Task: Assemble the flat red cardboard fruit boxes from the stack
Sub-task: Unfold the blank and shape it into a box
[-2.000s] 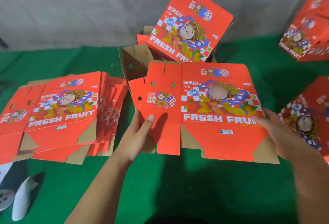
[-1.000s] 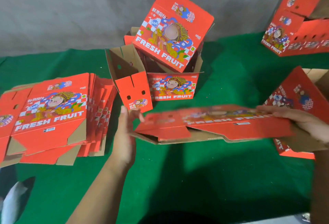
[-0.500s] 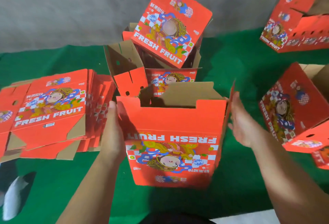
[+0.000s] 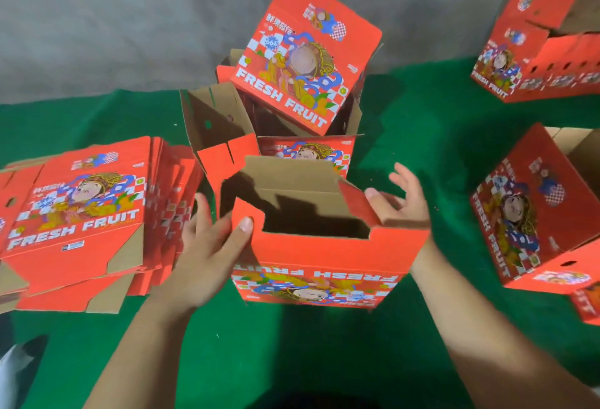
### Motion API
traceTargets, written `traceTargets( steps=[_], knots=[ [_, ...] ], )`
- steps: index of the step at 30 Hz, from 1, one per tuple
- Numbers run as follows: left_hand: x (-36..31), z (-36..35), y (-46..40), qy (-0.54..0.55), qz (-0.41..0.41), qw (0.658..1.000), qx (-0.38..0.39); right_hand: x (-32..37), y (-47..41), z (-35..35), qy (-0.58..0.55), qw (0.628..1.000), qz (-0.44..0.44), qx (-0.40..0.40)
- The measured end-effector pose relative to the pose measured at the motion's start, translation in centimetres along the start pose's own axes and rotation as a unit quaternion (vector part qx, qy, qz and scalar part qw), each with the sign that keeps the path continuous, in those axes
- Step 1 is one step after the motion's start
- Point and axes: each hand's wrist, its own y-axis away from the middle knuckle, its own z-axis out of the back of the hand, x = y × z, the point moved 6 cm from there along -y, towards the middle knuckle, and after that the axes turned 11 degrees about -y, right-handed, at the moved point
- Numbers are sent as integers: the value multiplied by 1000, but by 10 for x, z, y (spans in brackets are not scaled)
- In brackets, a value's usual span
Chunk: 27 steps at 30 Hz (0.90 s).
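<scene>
1. The box in hand [image 4: 318, 256] stands upside down on the green bench [image 4: 324, 360], just in front of the person; its "FRESH FRUIT" print reads inverted. It is already opened into a square tube, and the flaps at its upturned end are only partly folded in.

2. By my reckoning this box is about halfway: the shape is up, but the flaps are not closed or locked, and it has yet to be turned upright.

3. The stack of flat boxes [image 4: 81, 213] lies on the bench to the left, just beside the left hand, and looks thick with blanks, so much work remains.

4. Some boxes are done: a finished box [image 4: 305, 57] sits tilted on top of an open box [image 4: 227, 129] behind the one in hand, two more stood-up boxes [image 4: 532, 210] lie on their sides at the right, and another [image 4: 535, 51] is at the far right corner.

5. The left hand [image 4: 207, 246] is mostly open, fingers fairly straight against the box's left side, its thumb pressing the red corner flap [image 4: 246, 210] at the near-left.

6. The right hand [image 4: 402, 200] is spread wide, fingers splayed and lifted; its thumb and palm bear on the right-side flap [image 4: 357, 200], pushing it inward. It grips nothing.
</scene>
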Motion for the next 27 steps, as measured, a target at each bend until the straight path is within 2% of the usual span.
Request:
traceTargets(
  steps=[2, 3, 6, 7, 10, 13, 15, 17, 19, 22, 24, 27],
  knots=[
    [-4, -2, -3, -49, 4, 998, -41, -3, 0, 9, -11, 999, -30, 3],
    [-8, -3, -3, -59, 18, 996, -59, -3, 1, 10, -17, 998, -46, 32],
    [-14, -5, -6, -29, 56, 993, -95, 4, 4, 5, 3, 976, -115, 187],
    [-14, -5, -6, -20, 62, 992, -111, 7, 5, 3, 20, 969, -123, 216],
    [-7, -3, -5, -16, 115, 983, -142, 11, 5, 14, 26, 961, -170, 215],
    [-5, -8, -3, 29, 131, 982, -136, -2, 6, 17, -67, 948, -234, 203],
    [-6, -8, -2, 74, 124, 980, -137, 3, 14, 6, -75, 957, -188, 210],
    [-9, -6, 2, 101, 101, 980, -141, 7, 18, 1, -68, 950, -224, 209],
    [-17, -4, 5, 140, 79, 978, -136, 11, 16, -10, -9, 936, -236, 260],
    [-23, -5, 7, 200, 32, 970, -138, 28, 7, 4, 60, 965, -130, 221],
    [-21, -6, 8, 207, 24, 967, -144, 30, 18, 5, 114, 945, -66, 299],
    [-10, -11, 6, 210, 42, 971, -106, 24, 39, 2, 138, 913, -121, 364]
  ],
)
